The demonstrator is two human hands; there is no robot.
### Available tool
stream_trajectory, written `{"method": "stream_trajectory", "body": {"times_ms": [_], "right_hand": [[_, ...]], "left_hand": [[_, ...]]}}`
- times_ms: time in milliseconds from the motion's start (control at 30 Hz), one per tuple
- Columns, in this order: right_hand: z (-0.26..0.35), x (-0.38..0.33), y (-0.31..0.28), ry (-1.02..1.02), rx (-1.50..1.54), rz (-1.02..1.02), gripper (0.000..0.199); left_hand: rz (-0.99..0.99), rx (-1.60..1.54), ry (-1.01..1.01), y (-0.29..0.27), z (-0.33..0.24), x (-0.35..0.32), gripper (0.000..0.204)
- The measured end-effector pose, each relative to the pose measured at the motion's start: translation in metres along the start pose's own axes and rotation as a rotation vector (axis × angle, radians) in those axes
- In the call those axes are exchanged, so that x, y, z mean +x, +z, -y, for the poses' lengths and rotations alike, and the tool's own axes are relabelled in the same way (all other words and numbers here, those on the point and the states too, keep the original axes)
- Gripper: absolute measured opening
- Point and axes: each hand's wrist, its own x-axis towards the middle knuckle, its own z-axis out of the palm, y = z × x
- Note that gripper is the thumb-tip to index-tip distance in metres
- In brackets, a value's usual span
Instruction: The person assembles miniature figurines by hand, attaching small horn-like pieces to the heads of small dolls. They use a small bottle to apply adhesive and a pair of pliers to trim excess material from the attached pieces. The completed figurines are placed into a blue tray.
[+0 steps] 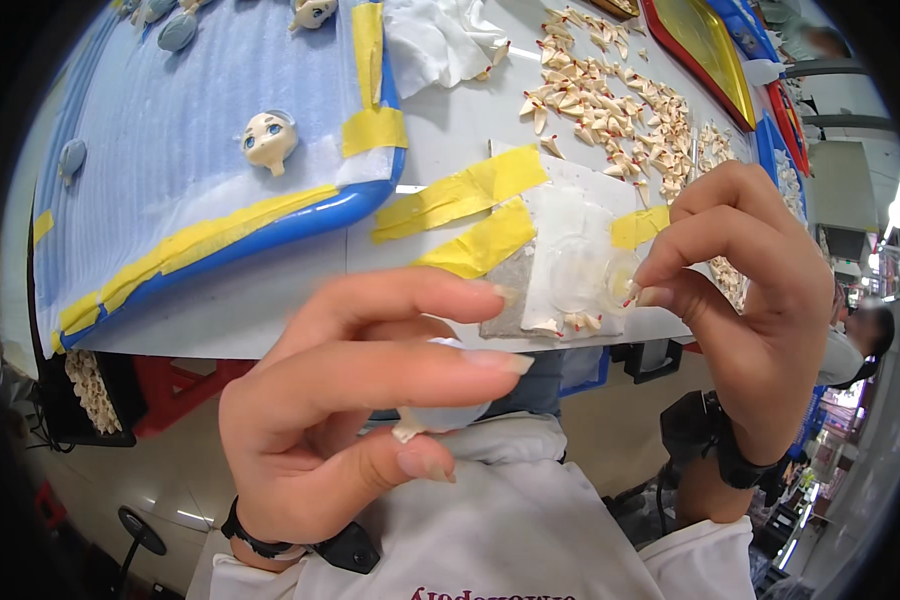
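Closest to us, our left hand (370, 400) hangs over our lap just off the near edge of the desk (270, 300), its grip pressed together on a small pale doll head piece (435, 415), thumb below and two fingers across the top, with a little neck stub poking out underneath. Our right hand (760, 290) reaches over the near edge on the right, its grip pinching a tiny cream part with a red tip (631, 292) between thumb and forefinger, right beside a small clear dish (582, 275) that sits on a white pad (560, 250) taped down with yellow tape (460, 195). A few more of the red-tipped bits lie at the pad's front edge, and a large scatter of tiny parts (610, 110) spreads toward the far right of the desk. On the far left sits a blue tray (300, 225) lined with white foam, and on it rests a finished doll face (269, 140) with painted blue eyes. We judge the step in hand to be picking up one small part, perhaps after touching it to the dish, to fit it to the piece held in the left hand. The next move, as we read it, calls for bringing the two hands together and seating the tiny tip accurately without letting either pinch slip.
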Motion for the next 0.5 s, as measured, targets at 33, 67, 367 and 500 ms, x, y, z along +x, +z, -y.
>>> {"method": "stream_trajectory", "body": {"times_ms": [33, 67, 367, 500], "right_hand": [[0.001, 0.001, 0.002, -0.005, 0.004, -0.001, 0.017], [0.002, 0.002, 0.002, -0.013, 0.005, -0.005, 0.017], [0.002, 0.003, 0.011, -0.048, 0.014, -0.086, 0.017], [0.003, 0.0, 0.011, -0.027, 0.03, -0.103, 0.017]], "left_hand": [[-0.004, -0.007, -0.01, 0.001, -0.001, 0.0, 0.039], [-0.007, -0.014, -0.018, 0.003, -0.002, 0.001, 0.039], [-0.152, -0.184, -0.161, 0.015, -0.008, 0.001, 0.042], [-0.098, -0.104, -0.115, 0.016, -0.009, 0.002, 0.044]]}}
